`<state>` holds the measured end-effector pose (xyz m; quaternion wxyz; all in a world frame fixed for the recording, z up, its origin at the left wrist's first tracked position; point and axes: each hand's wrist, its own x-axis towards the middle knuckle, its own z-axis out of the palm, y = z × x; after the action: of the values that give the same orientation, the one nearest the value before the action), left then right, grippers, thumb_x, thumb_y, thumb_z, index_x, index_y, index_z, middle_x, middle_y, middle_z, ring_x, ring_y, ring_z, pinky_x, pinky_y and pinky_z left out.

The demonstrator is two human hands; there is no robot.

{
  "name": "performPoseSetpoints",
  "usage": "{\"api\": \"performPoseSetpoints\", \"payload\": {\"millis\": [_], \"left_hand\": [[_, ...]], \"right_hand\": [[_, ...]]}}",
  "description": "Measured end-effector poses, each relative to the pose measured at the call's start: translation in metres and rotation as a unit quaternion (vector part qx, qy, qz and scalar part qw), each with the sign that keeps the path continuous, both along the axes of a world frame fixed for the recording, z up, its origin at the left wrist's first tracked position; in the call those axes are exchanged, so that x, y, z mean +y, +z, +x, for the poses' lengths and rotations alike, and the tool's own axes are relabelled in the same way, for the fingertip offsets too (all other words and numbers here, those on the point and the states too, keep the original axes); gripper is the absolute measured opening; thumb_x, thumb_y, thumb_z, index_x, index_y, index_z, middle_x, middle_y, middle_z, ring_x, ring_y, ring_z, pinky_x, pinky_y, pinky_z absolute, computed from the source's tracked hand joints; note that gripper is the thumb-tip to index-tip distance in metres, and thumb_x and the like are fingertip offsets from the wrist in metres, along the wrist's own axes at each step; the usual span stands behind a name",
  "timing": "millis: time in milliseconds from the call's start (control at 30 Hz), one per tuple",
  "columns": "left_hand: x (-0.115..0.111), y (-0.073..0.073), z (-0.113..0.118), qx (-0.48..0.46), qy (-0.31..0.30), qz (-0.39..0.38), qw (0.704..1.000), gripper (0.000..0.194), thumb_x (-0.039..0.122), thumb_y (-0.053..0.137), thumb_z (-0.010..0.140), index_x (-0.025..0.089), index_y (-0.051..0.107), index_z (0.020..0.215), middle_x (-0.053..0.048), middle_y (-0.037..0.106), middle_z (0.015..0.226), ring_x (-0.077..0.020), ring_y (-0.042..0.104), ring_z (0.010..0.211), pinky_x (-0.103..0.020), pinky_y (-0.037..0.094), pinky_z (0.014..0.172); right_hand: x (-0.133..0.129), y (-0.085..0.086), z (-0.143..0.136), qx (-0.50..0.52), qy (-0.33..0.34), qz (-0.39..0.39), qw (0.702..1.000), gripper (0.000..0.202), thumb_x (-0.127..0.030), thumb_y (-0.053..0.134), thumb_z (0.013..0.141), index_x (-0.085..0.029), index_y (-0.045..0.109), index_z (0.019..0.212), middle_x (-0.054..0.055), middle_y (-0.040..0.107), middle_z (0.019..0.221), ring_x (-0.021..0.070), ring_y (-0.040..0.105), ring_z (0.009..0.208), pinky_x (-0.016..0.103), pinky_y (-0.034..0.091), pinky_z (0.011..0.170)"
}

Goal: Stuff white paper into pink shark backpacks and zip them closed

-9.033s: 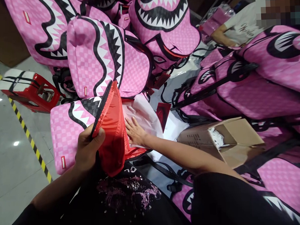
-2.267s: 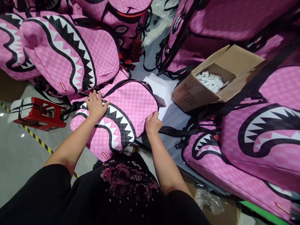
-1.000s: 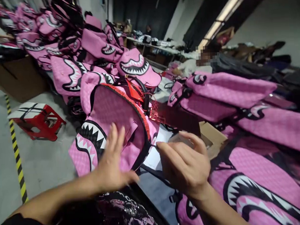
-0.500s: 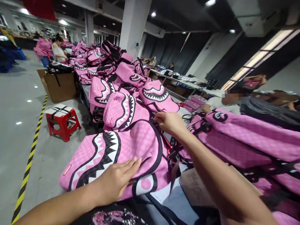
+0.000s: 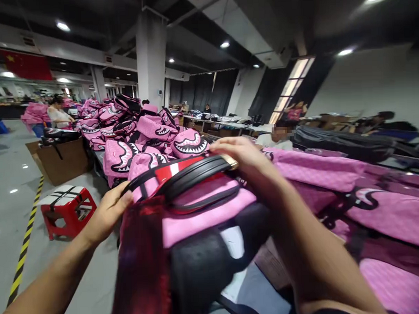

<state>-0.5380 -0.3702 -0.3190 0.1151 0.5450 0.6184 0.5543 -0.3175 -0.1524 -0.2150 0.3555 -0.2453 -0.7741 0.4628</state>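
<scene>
A pink backpack (image 5: pixel 205 226) with black padding and a black handle is raised in front of me, its strap side facing me. At its upper left edge, my left hand (image 5: pixel 116 202) grips the black-trimmed rim between thumb and fingers. My right hand (image 5: pixel 239 153) is closed on the upper right edge, beside a gold-coloured buckle; some of its fingertips are hidden. A dark red, blurred strap (image 5: pixel 141 266) hangs at the bag's left. Just behind the bag lie more pink backpacks (image 5: pixel 190 143) with shark-mouth prints.
A red stool (image 5: pixel 68 214) and a cardboard box (image 5: pixel 62 159) stand on the floor at left. More pink bags (image 5: pixel 392 214) are piled at right. A person (image 5: pixel 280 135) is beyond them, another (image 5: pixel 58 115) at far left.
The backpack that lay flat under my left hand is now lifted and turned, its strap side showing. Both hands now hold its top edge. The view has swung right and up.
</scene>
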Motion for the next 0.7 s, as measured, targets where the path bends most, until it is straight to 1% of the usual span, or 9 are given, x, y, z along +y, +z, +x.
{"api": "performPoseSetpoints", "payload": {"millis": [100,200,300,400,467,533,600,633,700], "left_hand": [[0.031,0.006,0.011,0.035,-0.018,-0.079,0.996,0.059,0.067,0.056,0.084,0.018,0.071,0.113,-0.009,0.074,0.107,-0.0281,0.067,0.105,-0.036,0.053,0.092],[0.051,0.007,0.020,0.096,-0.105,-0.174,0.974,0.045,0.059,0.063,0.083,0.020,0.072,0.103,-0.004,0.074,0.102,-0.0243,0.067,0.097,-0.032,0.053,0.087],[0.061,-0.001,0.021,0.034,-0.121,-0.196,0.973,0.047,0.062,0.059,0.084,0.016,0.068,0.086,-0.003,0.071,0.081,-0.0193,0.065,0.072,-0.027,0.052,0.065],[0.063,-0.006,0.015,-0.082,-0.067,-0.153,0.983,0.054,0.068,0.065,0.075,0.014,0.066,0.084,-0.004,0.068,0.072,-0.0162,0.061,0.059,-0.025,0.047,0.053],[0.063,-0.001,0.010,-0.108,-0.075,-0.147,0.980,0.059,0.071,0.069,0.069,0.014,0.066,0.083,-0.006,0.070,0.074,-0.0177,0.063,0.062,-0.026,0.049,0.056],[0.064,0.007,0.006,-0.102,-0.158,-0.192,0.963,0.066,0.078,0.067,0.067,0.015,0.068,0.087,-0.009,0.072,0.081,-0.0214,0.068,0.072,-0.029,0.053,0.065],[0.070,0.015,0.004,-0.101,-0.251,-0.258,0.927,0.079,0.088,0.054,0.068,0.015,0.069,0.093,-0.013,0.074,0.088,-0.0247,0.070,0.079,-0.033,0.054,0.072],[0.075,0.018,0.005,-0.099,-0.263,-0.279,0.918,0.085,0.092,0.047,0.069,0.014,0.069,0.094,-0.015,0.075,0.090,-0.0258,0.071,0.079,-0.035,0.054,0.073],[0.088,0.020,0.010,-0.059,-0.222,-0.273,0.934,0.087,0.091,0.042,0.071,0.013,0.069,0.096,-0.018,0.074,0.097,-0.0272,0.071,0.082,-0.036,0.053,0.076]], "right_hand": [[-0.014,-0.034,-0.032,-0.046,0.018,-0.090,0.995,0.022,-0.021,0.062,0.074,-0.018,0.053,0.054,-0.004,0.045,0.042,0.0076,0.037,0.038,0.022,0.031,0.041],[-0.020,-0.059,-0.043,-0.061,0.063,-0.083,0.993,0.022,-0.024,0.059,0.076,-0.018,0.054,0.055,-0.005,0.045,0.041,0.0074,0.038,0.037,0.021,0.032,0.042],[-0.005,-0.071,-0.031,-0.073,0.050,-0.049,0.995,0.020,-0.027,0.062,0.075,-0.017,0.058,0.058,-0.005,0.050,0.046,0.0070,0.040,0.041,0.020,0.031,0.042],[0.032,-0.086,-0.007,-0.108,-0.046,-0.084,0.990,0.021,-0.026,0.065,0.071,-0.018,0.055,0.055,-0.004,0.050,0.047,0.0073,0.040,0.042,0.020,0.031,0.042],[0.057,-0.099,0.009,-0.092,-0.136,-0.104,0.981,0.028,-0.029,0.068,0.070,-0.019,0.049,0.052,-0.005,0.046,0.044,0.0071,0.038,0.041,0.020,0.029,0.042],[0.072,-0.111,0.022,-0.057,-0.174,-0.111,0.977,0.034,-0.037,0.071,0.068,-0.021,0.046,0.052,-0.005,0.043,0.043,0.0073,0.037,0.042,0.021,0.028,0.042],[0.076,-0.119,0.027,-0.027,-0.149,-0.120,0.981,0.039,-0.045,0.073,0.066,-0.021,0.045,0.053,-0.005,0.044,0.045,0.0075,0.037,0.042,0.021,0.027,0.043],[0.073,-0.121,0.028,-0.018,-0.130,-0.120,0.984,0.040,-0.048,0.073,0.065,-0.021,0.045,0.054,-0.005,0.044,0.045,0.0075,0.037,0.042,0.021,0.027,0.043],[0.065,-0.121,0.024,-0.012,-0.108,-0.109,0.988,0.040,-0.051,0.072,0.063,-0.021,0.047,0.054,-0.006,0.042,0.045,0.0072,0.035,0.042,0.022,0.025,0.043]]}}
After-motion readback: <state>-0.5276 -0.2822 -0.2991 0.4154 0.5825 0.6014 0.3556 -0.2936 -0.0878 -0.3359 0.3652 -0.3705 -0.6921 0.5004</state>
